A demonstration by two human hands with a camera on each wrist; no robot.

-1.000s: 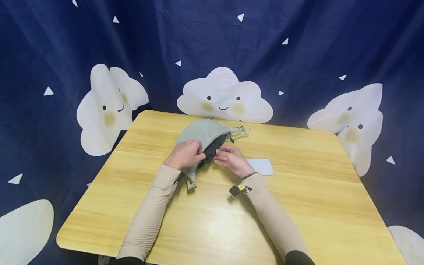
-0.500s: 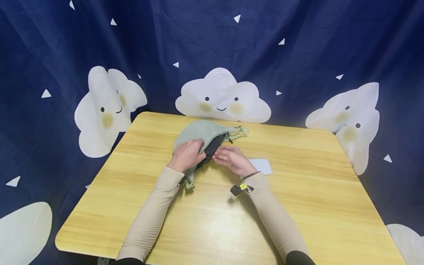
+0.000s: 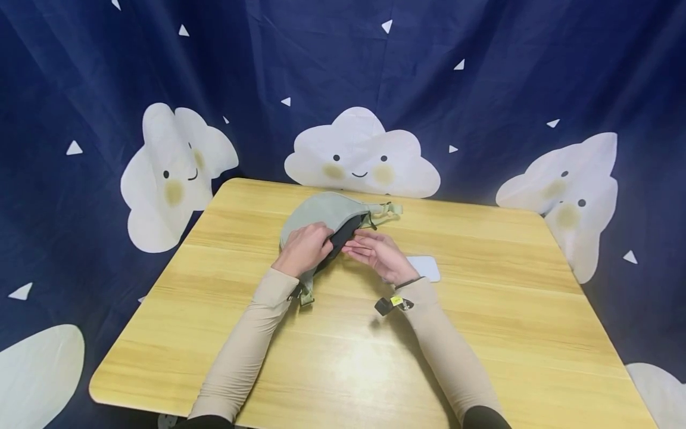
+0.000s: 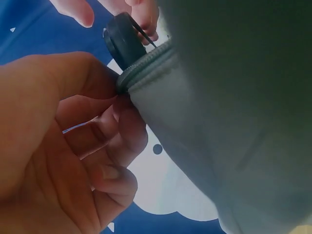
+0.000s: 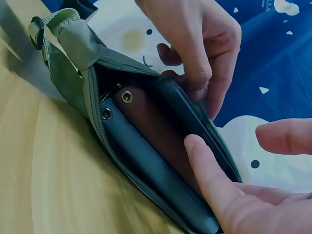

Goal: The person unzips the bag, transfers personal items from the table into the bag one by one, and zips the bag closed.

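A sage-green waist bag rests on the table, its zipped mouth gaping toward my right hand. My left hand pinches the bag's rim; in the left wrist view its thumb and fingers meet at the zipper edge. Beside that edge a black rounded piece pokes up. My right hand is at the opening with fingers extended, one fingertip reaching inside in the right wrist view. Within the bag lie a long dark item and a brown item, each with a metal snap, plus a black slab along the far wall.
A white flat rectangular object lies right of the bag, partly behind my right wrist. Bag straps with buckles trail on the wooden table. A blue cloud-print curtain hangs behind the table.
The black piece that showed at the bag's mouth one second ago has sunk inside. My right hand has shifted slightly along the opening; my left hand keeps its pinch on the rim.
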